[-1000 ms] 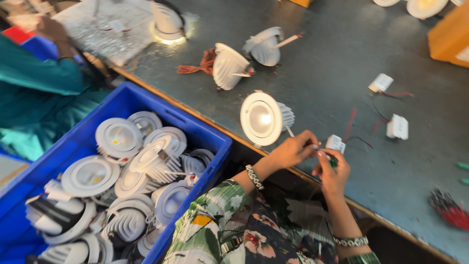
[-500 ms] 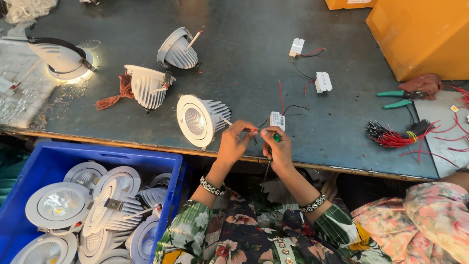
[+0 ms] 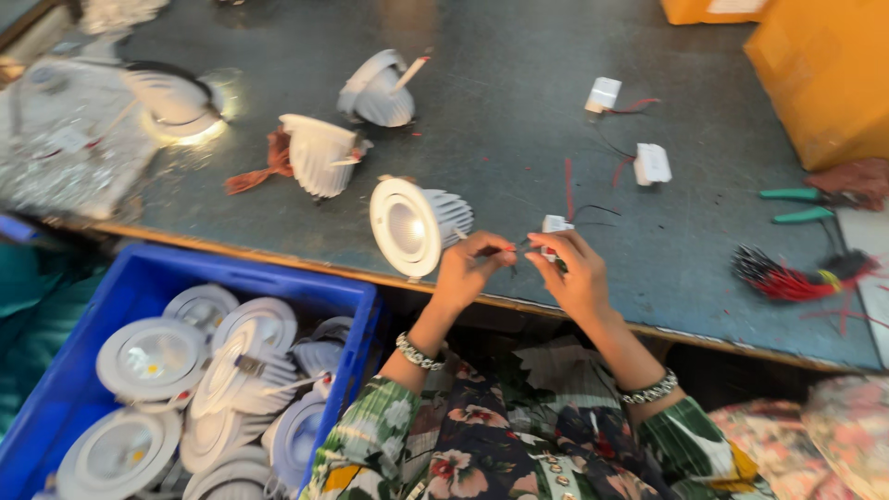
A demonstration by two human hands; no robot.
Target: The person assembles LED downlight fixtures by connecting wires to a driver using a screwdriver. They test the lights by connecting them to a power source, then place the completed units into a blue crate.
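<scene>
My left hand pinches a thin red wire at the near edge of the dark worktable. My right hand pinches the other side of the wire, close to a small white driver box that the fingers touch. A white round downlight with a finned heat sink lies on its side just left of my left hand. Both wrists wear beaded bracelets.
Two more finned downlights and a lit lamp lie further back. Two white driver boxes, green-handled pliers and a bundle of red wires sit right. A blue crate of downlights stands lower left; orange boxes far right.
The view has swung right and then settled, bringing the table's right side into view. My hands stay together on the wire by the white box, shifted slightly.
</scene>
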